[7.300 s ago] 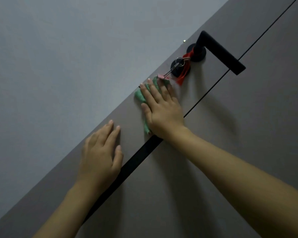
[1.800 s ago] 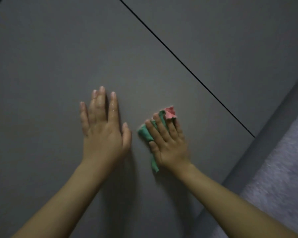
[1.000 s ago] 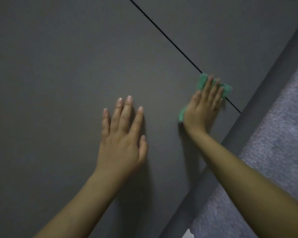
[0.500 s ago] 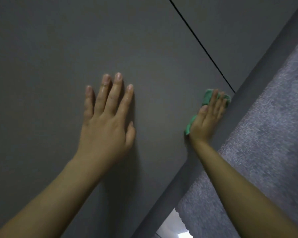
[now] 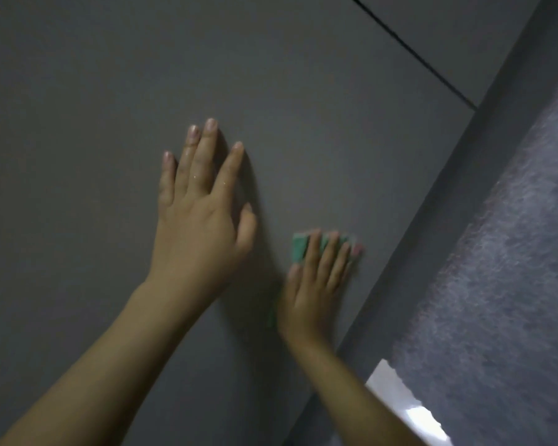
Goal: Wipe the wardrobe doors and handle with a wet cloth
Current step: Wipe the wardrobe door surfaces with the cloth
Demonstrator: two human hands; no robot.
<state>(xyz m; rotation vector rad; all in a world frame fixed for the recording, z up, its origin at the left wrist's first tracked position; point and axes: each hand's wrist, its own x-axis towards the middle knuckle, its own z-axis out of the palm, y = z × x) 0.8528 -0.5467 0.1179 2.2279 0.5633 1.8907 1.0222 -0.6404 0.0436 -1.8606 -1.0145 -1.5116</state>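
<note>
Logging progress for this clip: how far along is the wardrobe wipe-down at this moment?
Done: nothing provable; the matte grey wardrobe door shows no wet streaks in this dim, blurred view. In hand: the right hand presses the green cloth with a pink corner flat against the door's lower part, near its edge, while the left hand braces flat beside it. Left: the handle is out of view, so its state is unknown.
</note>
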